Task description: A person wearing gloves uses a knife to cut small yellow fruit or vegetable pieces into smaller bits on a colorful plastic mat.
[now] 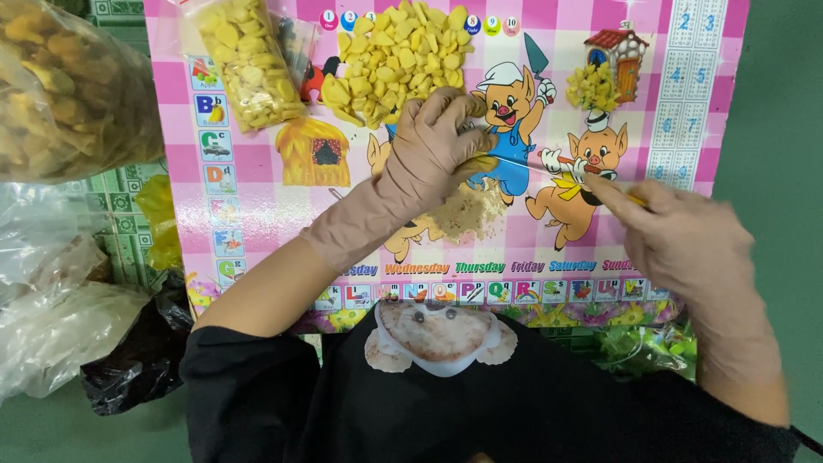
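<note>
My left hand (437,141), in a tan rubber glove, is closed around a small yellow piece (482,163) just below a big heap of peeled yellow pieces (399,60). My right hand (677,236), also gloved, grips a thin blade with a yellow handle (591,171); its metal reaches left to the piece in my left hand. Under both hands a small mound of pale shavings (470,213) lies on a pink cartoon mat (257,206).
A clear bag of yellow pieces (249,64) lies at the mat's top left, a small yellow pile (591,86) at top right. Large plastic bags (69,94) and a black bag (141,360) crowd the left. Green floor (771,129) lies to the right.
</note>
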